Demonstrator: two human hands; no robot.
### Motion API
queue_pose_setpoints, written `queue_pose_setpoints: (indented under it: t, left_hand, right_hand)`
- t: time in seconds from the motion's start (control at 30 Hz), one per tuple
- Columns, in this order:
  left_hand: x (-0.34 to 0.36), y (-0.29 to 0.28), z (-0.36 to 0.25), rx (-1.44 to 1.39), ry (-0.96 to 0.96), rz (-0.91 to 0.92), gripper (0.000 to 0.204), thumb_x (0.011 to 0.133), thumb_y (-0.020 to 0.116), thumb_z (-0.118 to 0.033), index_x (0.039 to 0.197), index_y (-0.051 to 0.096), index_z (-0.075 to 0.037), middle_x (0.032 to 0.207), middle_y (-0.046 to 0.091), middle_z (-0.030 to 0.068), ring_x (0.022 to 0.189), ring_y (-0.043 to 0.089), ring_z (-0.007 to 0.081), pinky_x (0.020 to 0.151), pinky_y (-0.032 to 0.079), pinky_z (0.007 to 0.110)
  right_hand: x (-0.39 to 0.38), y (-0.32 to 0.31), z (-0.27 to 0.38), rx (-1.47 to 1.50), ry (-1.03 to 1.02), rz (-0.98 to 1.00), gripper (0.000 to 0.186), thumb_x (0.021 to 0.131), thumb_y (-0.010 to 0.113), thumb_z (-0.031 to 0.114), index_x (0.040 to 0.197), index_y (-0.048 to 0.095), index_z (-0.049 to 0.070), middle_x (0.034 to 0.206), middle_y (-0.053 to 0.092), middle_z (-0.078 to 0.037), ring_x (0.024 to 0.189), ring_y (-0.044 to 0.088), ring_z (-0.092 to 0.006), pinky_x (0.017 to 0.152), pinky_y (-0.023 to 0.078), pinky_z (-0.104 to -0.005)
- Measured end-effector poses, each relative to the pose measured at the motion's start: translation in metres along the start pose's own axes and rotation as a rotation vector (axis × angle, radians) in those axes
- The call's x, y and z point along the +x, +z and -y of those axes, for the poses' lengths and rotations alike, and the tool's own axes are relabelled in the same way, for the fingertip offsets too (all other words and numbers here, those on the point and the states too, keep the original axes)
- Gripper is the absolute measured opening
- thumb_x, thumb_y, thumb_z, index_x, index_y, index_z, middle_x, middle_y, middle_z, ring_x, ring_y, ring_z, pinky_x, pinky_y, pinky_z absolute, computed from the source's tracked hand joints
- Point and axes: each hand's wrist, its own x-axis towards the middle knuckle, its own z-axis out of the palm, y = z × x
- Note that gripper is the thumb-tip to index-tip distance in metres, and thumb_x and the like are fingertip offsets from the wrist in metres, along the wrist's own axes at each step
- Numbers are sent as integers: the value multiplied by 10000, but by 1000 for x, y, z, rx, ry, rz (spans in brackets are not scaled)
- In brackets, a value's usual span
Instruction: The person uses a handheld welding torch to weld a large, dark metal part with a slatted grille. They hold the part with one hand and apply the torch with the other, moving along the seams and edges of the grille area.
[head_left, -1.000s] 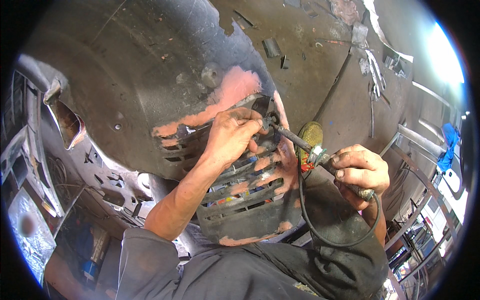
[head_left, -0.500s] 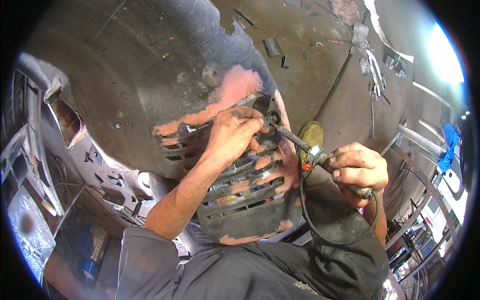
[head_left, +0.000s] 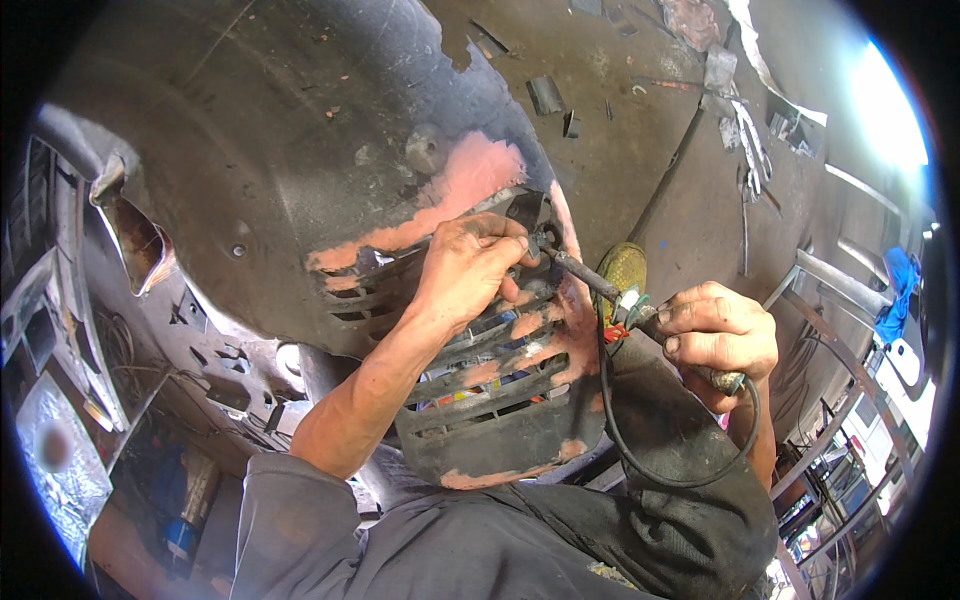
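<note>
A grey-black plastic bumper [head_left: 350, 130] with pink filler patches lies across my lap, its slotted grille end [head_left: 480, 410] towards me. My right hand [head_left: 718, 335] grips the worn handle of a soldering iron [head_left: 585, 274], whose dark shaft slants up and left to the bumper's edge. Red and green wrapping [head_left: 622, 310] surrounds the front of the handle, and a black cord [head_left: 640, 465] loops below it. At that edge my left hand [head_left: 475, 265] pinches a small dark piece [head_left: 530, 250], close to the iron's tip. The fingers partly hide the contact.
A yellowish shoe [head_left: 624, 268] shows beyond the bumper's right edge. Dark scraps [head_left: 545, 95] and torn strips [head_left: 745, 130] litter the floor at the far right. Metal frames and a blue cloth [head_left: 898, 290] stand right. Damaged body panels [head_left: 70, 290] lean at the left.
Almost nothing differs. My right hand and the iron's handle have shifted very slightly; my left hand keeps its place at the bumper's edge.
</note>
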Motion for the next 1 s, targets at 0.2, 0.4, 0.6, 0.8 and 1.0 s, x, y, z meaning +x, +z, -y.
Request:
queue_pose_setpoints:
  t: [0.2, 0.4, 0.6, 0.8, 1.0]
  left_hand:
    - [-1, 0, -1, -9, 1, -4, 221, 908, 614, -96, 1079, 612, 43, 916, 720, 165, 507, 587, 72, 415, 421, 182]
    - [0, 1, -1, -6, -4, 5, 227, 907, 618, -105, 1080, 611, 42, 916, 720, 163, 510, 587, 75, 423, 426, 183]
    - [-1, 0, -2, 6, -6, -8, 251, 902, 615, -101, 1096, 603, 59, 913, 718, 167, 512, 591, 82, 422, 420, 186]
    - [-1, 0, -2, 5, 9, 4, 265, 895, 610, -94, 1095, 596, 79, 912, 716, 171, 516, 598, 89, 422, 420, 192]
    - [1, 0, 1, 4, 9, -3, 251, 899, 612, -98, 1086, 605, 68, 902, 717, 163, 512, 595, 85, 424, 421, 190]
  right_hand:
    - [0, -1, -1, 1, -9, 9, 230, 577, 660, 106, 782, 713, 15, 809, 708, -158, 731, 695, -321, 685, 562, -383]
    - [-1, -1, -1, -6, -11, 7, 232, 575, 659, 103, 782, 713, 14, 814, 710, -160, 732, 695, -323, 691, 564, -385]
    - [0, 0, -2, -3, -4, 6, 223, 588, 661, 113, 782, 714, 16, 817, 712, -161, 729, 696, -321, 696, 565, -383]
    - [1, 0, -1, -8, -6, 3, 216, 594, 666, 125, 777, 712, 19, 816, 713, -156, 729, 697, -316, 695, 565, -380]
    - [3, 1, 1, -9, 4, 1, 207, 600, 674, 117, 778, 714, 20, 809, 712, -148, 723, 696, -310, 680, 559, -372]
